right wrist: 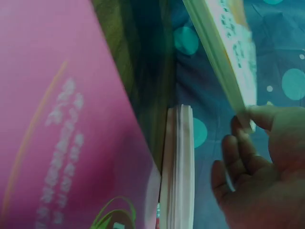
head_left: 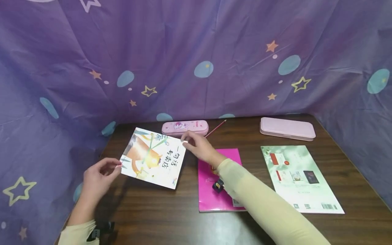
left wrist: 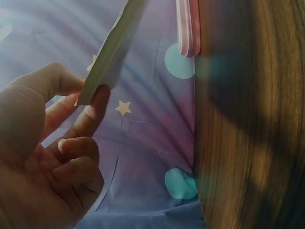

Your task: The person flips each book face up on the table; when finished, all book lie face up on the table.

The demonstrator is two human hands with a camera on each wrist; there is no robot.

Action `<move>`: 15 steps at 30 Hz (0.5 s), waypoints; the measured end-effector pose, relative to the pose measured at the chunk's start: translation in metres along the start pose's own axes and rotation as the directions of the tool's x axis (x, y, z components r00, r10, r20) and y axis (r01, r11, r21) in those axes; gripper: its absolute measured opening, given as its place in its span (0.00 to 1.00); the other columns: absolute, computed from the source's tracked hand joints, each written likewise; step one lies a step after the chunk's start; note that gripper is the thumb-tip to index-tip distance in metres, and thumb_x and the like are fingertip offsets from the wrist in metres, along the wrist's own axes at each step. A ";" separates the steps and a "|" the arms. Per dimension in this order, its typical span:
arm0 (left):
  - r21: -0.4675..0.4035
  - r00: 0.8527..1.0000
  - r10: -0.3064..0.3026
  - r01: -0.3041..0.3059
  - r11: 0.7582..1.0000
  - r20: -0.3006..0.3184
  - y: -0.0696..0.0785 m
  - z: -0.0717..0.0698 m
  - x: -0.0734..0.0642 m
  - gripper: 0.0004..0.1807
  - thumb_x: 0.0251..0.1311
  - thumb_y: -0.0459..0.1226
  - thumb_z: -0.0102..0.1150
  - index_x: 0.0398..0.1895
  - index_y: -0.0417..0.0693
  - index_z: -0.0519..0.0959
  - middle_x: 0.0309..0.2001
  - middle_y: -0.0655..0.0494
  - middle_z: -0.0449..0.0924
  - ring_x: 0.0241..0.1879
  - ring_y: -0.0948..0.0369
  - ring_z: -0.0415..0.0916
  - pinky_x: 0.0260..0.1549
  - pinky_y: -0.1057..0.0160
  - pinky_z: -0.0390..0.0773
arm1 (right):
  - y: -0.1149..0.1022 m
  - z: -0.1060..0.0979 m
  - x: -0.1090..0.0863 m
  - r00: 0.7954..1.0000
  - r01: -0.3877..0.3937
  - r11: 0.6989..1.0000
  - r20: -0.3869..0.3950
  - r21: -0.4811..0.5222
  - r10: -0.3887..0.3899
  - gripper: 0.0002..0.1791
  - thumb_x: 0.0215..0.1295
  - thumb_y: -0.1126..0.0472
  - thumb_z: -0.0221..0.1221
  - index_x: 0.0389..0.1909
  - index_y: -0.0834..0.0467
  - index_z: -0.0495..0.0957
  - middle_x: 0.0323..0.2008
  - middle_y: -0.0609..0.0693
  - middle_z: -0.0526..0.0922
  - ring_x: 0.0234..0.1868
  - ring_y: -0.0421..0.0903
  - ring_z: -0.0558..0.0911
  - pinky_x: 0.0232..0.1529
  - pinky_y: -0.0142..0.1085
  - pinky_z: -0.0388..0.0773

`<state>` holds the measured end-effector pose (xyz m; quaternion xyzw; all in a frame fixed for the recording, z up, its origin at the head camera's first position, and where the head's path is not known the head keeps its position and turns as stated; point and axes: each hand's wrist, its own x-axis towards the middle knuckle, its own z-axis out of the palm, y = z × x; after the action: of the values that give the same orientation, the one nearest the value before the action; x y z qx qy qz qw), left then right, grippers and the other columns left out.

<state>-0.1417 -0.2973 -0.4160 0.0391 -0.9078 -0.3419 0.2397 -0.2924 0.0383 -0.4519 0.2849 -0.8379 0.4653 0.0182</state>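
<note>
A white picture book (head_left: 153, 158) with an orange animal and dark characters on its cover is held above the left part of the table, tilted. My left hand (head_left: 99, 177) pinches its left edge between thumb and fingers. At the upper right corner my right hand (head_left: 199, 146) pinches it too. The left wrist view shows the book's page edge (left wrist: 107, 55) between the left thumb and fingers; in the right wrist view, the right thumb and fingers grip the book's corner (right wrist: 228, 71). Under the right forearm lies a magenta book (head_left: 211, 190), partly hidden by the sleeve.
A pink pencil case (head_left: 185, 127) with a rabbit picture stands at the table's back, beside a pencil (head_left: 216, 128). Another plain pink case (head_left: 287, 128) is at the back right. A pale green and white book (head_left: 298, 180) lies on the right. A purple curtain (head_left: 171, 68) surrounds the table.
</note>
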 end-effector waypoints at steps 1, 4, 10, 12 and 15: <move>0.024 1.000 0.011 -0.011 1.000 0.020 -0.001 0.001 0.000 0.06 0.56 0.31 0.72 0.36 0.49 0.86 0.28 0.58 0.87 0.24 0.73 0.71 0.26 0.75 0.67 | 0.001 0.000 -0.001 1.000 -0.006 1.000 0.020 -0.013 0.006 0.08 0.72 0.62 0.62 0.49 0.53 0.79 0.47 0.50 0.86 0.50 0.47 0.83 0.59 0.42 0.78; 0.075 0.997 0.009 -0.015 0.997 0.082 -0.003 0.002 -0.001 0.06 0.57 0.34 0.72 0.38 0.48 0.86 0.29 0.52 0.88 0.24 0.70 0.70 0.25 0.73 0.66 | 0.003 0.000 -0.003 0.998 -0.011 0.999 0.069 -0.044 0.014 0.10 0.69 0.63 0.63 0.49 0.54 0.80 0.49 0.51 0.86 0.52 0.48 0.83 0.60 0.43 0.78; 0.142 0.970 -0.075 0.043 0.989 0.230 -0.008 0.006 -0.001 0.11 0.60 0.41 0.72 0.43 0.48 0.88 0.33 0.52 0.91 0.30 0.64 0.79 0.30 0.67 0.72 | 0.006 0.000 -0.005 0.994 -0.010 0.993 0.110 -0.118 0.023 0.14 0.64 0.63 0.69 0.50 0.52 0.82 0.47 0.50 0.88 0.48 0.48 0.84 0.57 0.45 0.78; 0.159 0.949 -0.115 0.070 0.985 0.294 -0.010 0.006 -0.001 0.12 0.61 0.43 0.72 0.44 0.48 0.88 0.35 0.52 0.91 0.33 0.63 0.82 0.31 0.65 0.75 | 0.006 0.001 -0.005 0.993 -0.003 0.985 0.113 -0.172 0.022 0.14 0.63 0.61 0.70 0.49 0.50 0.83 0.45 0.49 0.88 0.47 0.48 0.84 0.58 0.49 0.76; 0.168 0.906 -0.171 0.112 0.979 0.387 -0.013 0.007 -0.002 0.15 0.61 0.45 0.72 0.46 0.46 0.89 0.36 0.51 0.91 0.34 0.61 0.85 0.32 0.62 0.78 | 0.005 0.002 -0.005 0.991 0.000 0.967 0.127 -0.256 0.034 0.14 0.64 0.58 0.70 0.49 0.47 0.84 0.42 0.46 0.88 0.44 0.46 0.83 0.59 0.53 0.72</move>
<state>-0.1447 -0.3024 -0.4293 0.0514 -0.9543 -0.2936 0.0205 -0.2902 0.0407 -0.4585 0.3028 -0.8926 0.3341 -0.0040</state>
